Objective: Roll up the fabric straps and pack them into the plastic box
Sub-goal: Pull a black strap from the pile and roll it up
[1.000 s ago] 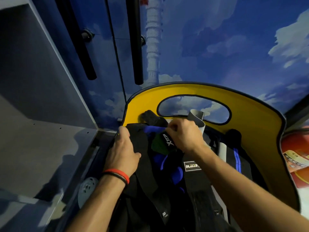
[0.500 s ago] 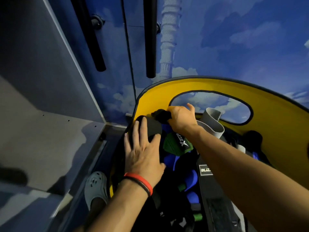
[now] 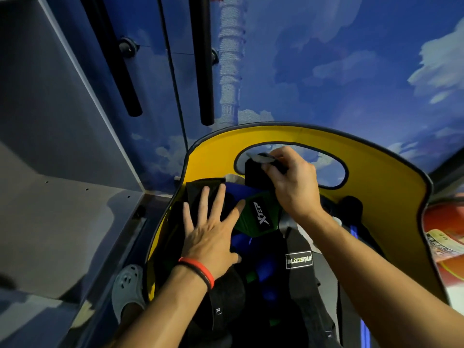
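A yellow container [image 3: 376,172] with a black-trimmed handle cutout holds a heap of black, blue and green fabric straps. My left hand [image 3: 213,229] lies flat with spread fingers on a black strap [image 3: 200,194] at the heap's left. My right hand [image 3: 291,182] grips the top of a black strap [image 3: 256,172] with a grey end, lifted in front of the cutout. A green strap with a white logo [image 3: 261,217] lies between my hands. A black strap with a white label [image 3: 298,259] runs down the right side. No plastic box shows.
A blue cloud-painted cabinet door with black bar handles [image 3: 203,71] stands behind the container. A grey shelf recess [image 3: 62,197] opens on the left. A grey clog [image 3: 128,287] is on the floor at lower left. A red-orange object [image 3: 444,237] sits at the right edge.
My right hand has risen, lifting the black strap up in front of the handle cutout. My left hand went from the container's left edge to flat on the black strap.
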The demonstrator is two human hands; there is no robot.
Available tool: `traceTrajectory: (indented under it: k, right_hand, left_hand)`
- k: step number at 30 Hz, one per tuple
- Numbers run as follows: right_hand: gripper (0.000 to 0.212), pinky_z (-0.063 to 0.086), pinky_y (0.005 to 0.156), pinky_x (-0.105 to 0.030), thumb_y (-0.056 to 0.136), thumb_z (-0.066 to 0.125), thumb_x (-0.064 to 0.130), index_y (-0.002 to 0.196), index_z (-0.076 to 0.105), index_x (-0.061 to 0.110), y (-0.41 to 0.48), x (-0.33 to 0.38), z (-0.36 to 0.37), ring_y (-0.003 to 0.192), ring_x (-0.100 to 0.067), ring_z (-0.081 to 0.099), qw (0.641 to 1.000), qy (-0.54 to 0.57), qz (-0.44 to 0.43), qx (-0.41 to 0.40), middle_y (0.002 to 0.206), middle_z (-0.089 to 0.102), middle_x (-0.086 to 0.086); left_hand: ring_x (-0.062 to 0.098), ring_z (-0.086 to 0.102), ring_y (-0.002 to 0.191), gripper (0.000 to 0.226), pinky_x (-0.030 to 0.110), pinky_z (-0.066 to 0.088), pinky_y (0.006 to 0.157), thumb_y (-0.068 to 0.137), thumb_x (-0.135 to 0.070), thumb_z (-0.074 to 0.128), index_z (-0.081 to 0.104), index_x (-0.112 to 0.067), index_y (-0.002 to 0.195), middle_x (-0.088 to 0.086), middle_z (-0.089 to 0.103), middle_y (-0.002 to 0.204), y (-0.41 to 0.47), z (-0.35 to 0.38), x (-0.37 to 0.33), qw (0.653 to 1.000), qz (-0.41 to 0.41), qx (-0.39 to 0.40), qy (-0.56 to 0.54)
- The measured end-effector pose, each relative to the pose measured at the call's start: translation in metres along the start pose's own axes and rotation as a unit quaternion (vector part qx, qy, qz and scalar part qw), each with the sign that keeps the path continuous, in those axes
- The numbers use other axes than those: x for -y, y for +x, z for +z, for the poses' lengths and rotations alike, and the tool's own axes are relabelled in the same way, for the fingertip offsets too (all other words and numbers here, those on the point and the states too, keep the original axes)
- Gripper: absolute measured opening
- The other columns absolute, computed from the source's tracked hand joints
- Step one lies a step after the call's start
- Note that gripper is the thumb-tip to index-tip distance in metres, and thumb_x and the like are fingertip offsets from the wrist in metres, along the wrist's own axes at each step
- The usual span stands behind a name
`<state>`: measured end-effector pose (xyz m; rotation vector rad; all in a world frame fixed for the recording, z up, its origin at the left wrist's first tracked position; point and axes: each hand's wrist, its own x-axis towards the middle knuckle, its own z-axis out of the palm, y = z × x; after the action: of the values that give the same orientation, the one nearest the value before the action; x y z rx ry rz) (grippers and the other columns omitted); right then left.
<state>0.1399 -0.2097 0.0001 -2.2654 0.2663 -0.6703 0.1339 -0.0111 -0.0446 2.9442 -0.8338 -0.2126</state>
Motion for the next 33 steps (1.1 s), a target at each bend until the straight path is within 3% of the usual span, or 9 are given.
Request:
traceTrajectory:
  k: [8, 12, 14, 15, 17, 18, 22, 27, 33]
  right_hand:
    - [0.016, 0.06, 0.083, -0.038, 0.092, 0.073, 0.013, 0.102, 0.065, 0.023, -0.002, 0.039, -0.037, 0.094, -0.013, 0.071, 0.975, 0.194, -0.012, -0.11, 0.098, 0.073, 0.005]
    - [0.018, 0.054, 0.082, -0.025, 0.091, 0.069, 0.011, 0.105, 0.066, 0.022, -0.04, 0.05, -0.035, 0.094, -0.002, 0.066, 0.979, 0.163, -0.076, -0.1, 0.099, 0.067, 0.021]
    - [0.015, 0.057, 0.084, -0.033, 0.088, 0.065, 0.017, 0.103, 0.071, 0.017, -0.06, 0.047, -0.027, 0.096, -0.004, 0.068, 0.982, 0.153, -0.082, -0.068, 0.1, 0.069, 0.019]
    - [0.017, 0.057, 0.085, -0.038, 0.087, 0.065, 0.016, 0.102, 0.072, 0.015, -0.069, 0.044, -0.024, 0.098, -0.008, 0.069, 0.984, 0.152, -0.082, -0.049, 0.101, 0.072, 0.014]
    - [0.022, 0.056, 0.087, -0.041, 0.084, 0.065, 0.011, 0.104, 0.074, 0.014, -0.087, 0.035, -0.02, 0.104, -0.012, 0.068, 0.986, 0.125, -0.11, -0.01, 0.105, 0.073, 0.007]
    - [0.023, 0.055, 0.09, -0.04, 0.085, 0.064, 0.01, 0.105, 0.074, 0.013, -0.097, 0.031, -0.018, 0.107, -0.012, 0.067, 0.985, 0.099, -0.142, 0.018, 0.108, 0.072, 0.007]
    - [0.016, 0.051, 0.095, -0.037, 0.094, 0.064, 0.01, 0.107, 0.072, 0.012, -0.141, 0.017, -0.009, 0.117, -0.014, 0.062, 0.961, 0.041, -0.242, 0.126, 0.117, 0.07, 0.006]
    - [0.039, 0.049, 0.1, -0.033, 0.074, 0.054, -0.001, 0.108, 0.07, 0.013, -0.156, 0.012, -0.019, 0.123, -0.011, 0.058, 0.969, 0.049, -0.19, 0.152, 0.124, 0.066, 0.009]
    - [0.013, 0.049, 0.081, -0.023, 0.095, 0.061, 0.02, 0.105, 0.068, 0.024, -0.123, 0.019, -0.04, 0.101, -0.008, 0.06, 0.995, 0.062, 0.041, -0.063, 0.104, 0.058, 0.01]
  left_hand:
    - [0.036, -0.026, 0.149, 0.107, 0.066, -0.012, 0.117, 0.082, -0.054, 0.071, -0.009, -0.056, 0.152, 0.0, -0.022, 0.165, 0.005, 0.002, -0.005, 0.999, -0.028, -0.025, 0.009]
    - [0.018, 0.032, 0.136, 0.055, 0.042, 0.031, 0.11, 0.086, -0.053, 0.067, 0.05, -0.051, 0.138, -0.005, 0.036, 0.147, 0.007, -0.011, -0.008, 0.987, -0.03, -0.088, -0.134]
    - [0.009, 0.063, 0.095, 0.019, 0.034, 0.051, 0.08, 0.093, -0.037, 0.066, 0.076, -0.027, 0.106, -0.005, 0.07, 0.105, 0.01, -0.024, -0.008, 0.897, -0.109, -0.046, -0.425]
    - [0.009, 0.069, 0.075, 0.021, 0.03, 0.051, 0.065, 0.097, -0.032, 0.061, 0.076, -0.018, 0.097, -0.001, 0.075, 0.086, 0.012, -0.031, -0.008, 0.796, -0.16, 0.002, -0.583]
    - [0.017, 0.073, 0.068, 0.037, 0.027, 0.053, 0.059, 0.101, -0.039, 0.053, 0.075, -0.009, 0.101, 0.009, 0.077, 0.083, 0.009, -0.046, -0.007, 0.588, -0.199, 0.124, -0.774]
    - [0.018, 0.075, 0.073, 0.042, 0.028, 0.054, 0.062, 0.099, -0.045, 0.052, 0.075, -0.011, 0.101, 0.009, 0.078, 0.087, 0.007, -0.05, -0.007, 0.564, -0.183, 0.163, -0.788]
    - [0.019, 0.072, 0.104, 0.02, 0.02, 0.053, 0.078, 0.087, -0.024, 0.072, 0.074, -0.014, 0.104, 0.003, 0.078, 0.099, 0.008, -0.038, -0.015, 0.655, -0.14, 0.113, -0.734]
    - [0.021, 0.072, 0.095, 0.015, 0.025, 0.055, 0.077, 0.091, -0.004, 0.068, 0.07, -0.006, 0.105, 0.014, 0.076, 0.102, 0.008, -0.023, -0.017, 0.643, -0.167, 0.097, -0.741]
    - [0.027, 0.071, 0.102, 0.013, 0.037, 0.054, 0.092, 0.092, -0.01, 0.068, 0.072, -0.004, 0.103, 0.015, 0.076, 0.102, 0.01, -0.029, -0.014, 0.641, -0.159, 0.098, -0.745]
